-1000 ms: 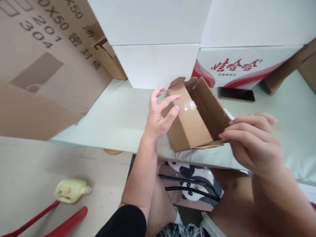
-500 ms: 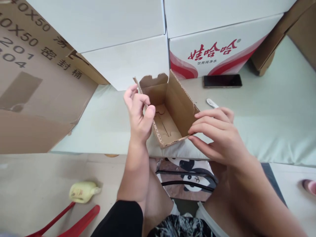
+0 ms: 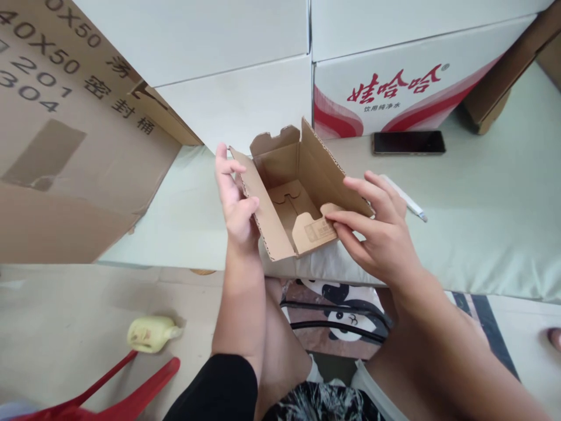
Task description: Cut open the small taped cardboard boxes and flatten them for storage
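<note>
A small brown cardboard box [image 3: 302, 175] stands open-topped on the pale green surface [image 3: 188, 204], its interlocked bottom flaps visible inside. My left hand [image 3: 234, 202] presses against the box's left flap, thumb on the flap's inner face. My right hand [image 3: 377, 234] pinches the near flap with thumb and forefinger and folds it inward, while its other fingers rest on the right flap.
Behind the box stand white cartons, one with red print [image 3: 394, 88]. A black phone [image 3: 408, 142] and a white pen-like tool [image 3: 407, 199] lie to the right. A large brown carton [image 3: 74, 123] leans at left. On the floor lie a yellow bottle [image 3: 151, 333] and red chair legs [image 3: 131, 397].
The box has been turned from lying on its side to open-top-up. My left hand moved onto the left flap, and my right hand has folded the near flap inward.
</note>
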`<state>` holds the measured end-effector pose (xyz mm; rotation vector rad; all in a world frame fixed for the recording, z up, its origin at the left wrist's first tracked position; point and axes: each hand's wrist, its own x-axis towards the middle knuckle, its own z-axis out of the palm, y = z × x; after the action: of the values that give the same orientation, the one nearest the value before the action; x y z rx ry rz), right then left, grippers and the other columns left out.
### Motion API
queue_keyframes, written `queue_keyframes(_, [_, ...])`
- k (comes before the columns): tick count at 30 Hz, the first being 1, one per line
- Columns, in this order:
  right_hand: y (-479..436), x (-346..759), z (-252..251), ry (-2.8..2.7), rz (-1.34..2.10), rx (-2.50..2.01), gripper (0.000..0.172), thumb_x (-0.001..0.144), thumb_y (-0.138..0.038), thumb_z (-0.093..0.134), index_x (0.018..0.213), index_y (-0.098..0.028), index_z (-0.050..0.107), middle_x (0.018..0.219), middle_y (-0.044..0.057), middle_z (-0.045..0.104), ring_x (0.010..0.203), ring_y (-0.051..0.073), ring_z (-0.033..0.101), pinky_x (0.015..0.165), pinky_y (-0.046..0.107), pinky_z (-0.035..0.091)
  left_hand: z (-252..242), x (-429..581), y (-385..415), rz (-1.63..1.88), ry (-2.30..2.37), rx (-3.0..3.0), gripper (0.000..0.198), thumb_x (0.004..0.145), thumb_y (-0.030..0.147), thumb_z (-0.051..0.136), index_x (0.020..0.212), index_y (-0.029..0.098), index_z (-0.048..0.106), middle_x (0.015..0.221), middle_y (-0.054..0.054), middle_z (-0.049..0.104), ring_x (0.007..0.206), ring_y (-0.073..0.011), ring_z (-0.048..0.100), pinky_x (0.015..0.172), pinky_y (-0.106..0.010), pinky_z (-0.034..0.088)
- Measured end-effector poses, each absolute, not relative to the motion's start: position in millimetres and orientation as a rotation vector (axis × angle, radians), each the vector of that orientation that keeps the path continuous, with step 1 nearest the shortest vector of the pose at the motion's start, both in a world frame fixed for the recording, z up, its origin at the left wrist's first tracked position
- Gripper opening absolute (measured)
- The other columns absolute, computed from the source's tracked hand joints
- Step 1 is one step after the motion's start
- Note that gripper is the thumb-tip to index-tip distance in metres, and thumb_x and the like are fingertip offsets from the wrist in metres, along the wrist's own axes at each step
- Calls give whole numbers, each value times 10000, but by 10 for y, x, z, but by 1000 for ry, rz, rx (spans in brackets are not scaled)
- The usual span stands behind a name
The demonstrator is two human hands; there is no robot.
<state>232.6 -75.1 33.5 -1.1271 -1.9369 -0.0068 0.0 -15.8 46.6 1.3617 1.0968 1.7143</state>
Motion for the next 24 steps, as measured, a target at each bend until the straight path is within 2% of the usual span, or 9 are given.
queue_keyframes(3, [-741, 2298, 299, -1946, 102, -1052, 217, 900, -150, 660, 1028, -292, 762, 1540, 48, 541, 1415, 305, 548, 1153, 526, 517, 454, -97, -122, 1743, 1032, 1202, 644, 630, 647, 789, 1155, 412, 500, 1640, 81, 339, 1546, -308, 353, 1085, -459, 503])
queue_keyframes(7, [-740, 2257, 302, -2004, 212, -973, 220, 901, -126, 629, 962, -275, 778, 1628, 17, 454, 1410, 271, 564, 1178, 449, 527, 366, -222, 12, 1689, 1165, 1091, 566, 810, 734, 591, 1249, 386, 510, 1564, -3, 503, 1517, -281, 420, 1103, -441, 490])
queue_keyframes(10, [-748, 2236, 328, -2063, 260, -915, 213, 910, -133, 611, 936, -260, 779, 1617, 24, 472, 1404, 257, 572, 1168, 412, 536, 307, -253, 109, 1656, 1169, 1159, 610, 825, 816, 548, 1185, 325, 588, 1458, -49, 602, 1437, -290, 516, 1071, -404, 511])
queue_keyframes(13, [-757, 2234, 357, -2095, 272, -911, 214, 913, -129, 603, 926, -250, 778, 1578, 58, 509, 1392, 257, 581, 1147, 414, 552, 313, -248, 130, 1672, 1198, 1232, 597, 795, 815, 625, 1087, 295, 605, 1275, -62, 671, 1270, -282, 624, 996, -394, 547])
queue_keyframes(15, [-761, 2234, 364, -2121, 297, -898, 216, 913, -126, 599, 934, -248, 776, 1560, 76, 521, 1394, 265, 579, 1141, 429, 556, 347, -245, 106, 1695, 1237, 1289, 539, 782, 755, 702, 1024, 285, 598, 1135, -52, 675, 1145, -256, 658, 967, -394, 552])
queue_keyframes(18, [-766, 2224, 349, -2087, 317, -907, 218, 912, -142, 605, 990, -261, 770, 1547, 77, 531, 1406, 288, 570, 1157, 474, 543, 407, -253, 50, 1682, 1287, 1382, 386, 795, 574, 777, 928, 265, 588, 958, -32, 627, 1012, -224, 658, 967, -407, 550])
queue_keyframes(21, [-770, 2210, 325, -2007, 277, -958, 239, 921, -153, 608, 1078, -282, 733, 1540, 79, 537, 1411, 302, 568, 1163, 514, 532, 441, -271, 15, 1676, 1334, 1406, 226, 817, 403, 737, 869, 257, 573, 852, -18, 577, 962, -214, 654, 996, -423, 547])
queue_keyframes(24, [-767, 2203, 292, -2015, 319, -939, 371, 929, -152, 601, 1249, -337, 641, 1595, 73, 488, 1466, 295, 516, 1141, 514, 553, 423, -279, 10, 1620, 1376, 1443, 213, 839, 411, 713, 907, 262, 577, 825, -11, 569, 930, -212, 656, 998, -421, 545])
